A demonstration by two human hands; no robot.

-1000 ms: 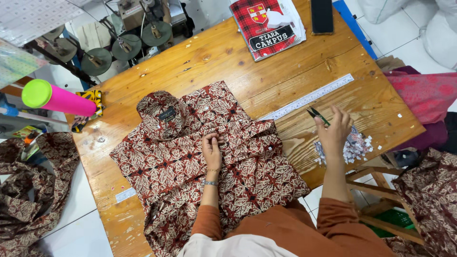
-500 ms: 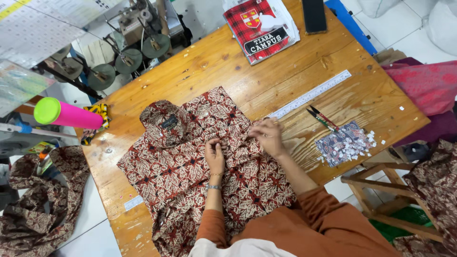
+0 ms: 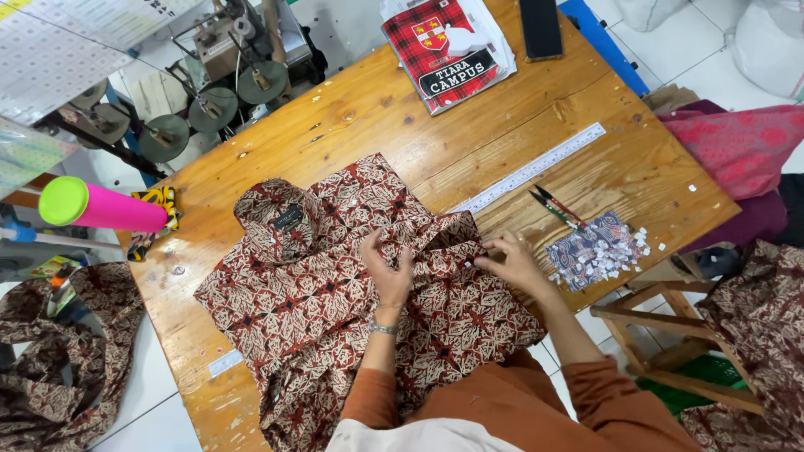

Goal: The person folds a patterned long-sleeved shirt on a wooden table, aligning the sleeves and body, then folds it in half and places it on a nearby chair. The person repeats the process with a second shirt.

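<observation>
Head view: batik shirt [image 3: 335,310] lies flat at the near table [image 3: 402,125] edge. Left hand [image 3: 389,272] presses its front, fingers half spread. Right hand [image 3: 511,261] pinches the placket edge. Judgement: keep cloth taut, aligned. Beyond: snips [image 3: 554,207], ruler [image 3: 529,169].

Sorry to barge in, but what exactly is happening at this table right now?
A person in an orange top is working on a red-brown patterned shirt spread flat on a wooden table. The left hand presses on the fabric near the middle, while the right hand pinches its edge. Just beyond the right hand lie a small snipping tool, a long ruler and a pile of small tags. A plaid-covered book rests at the far edge.
</observation>
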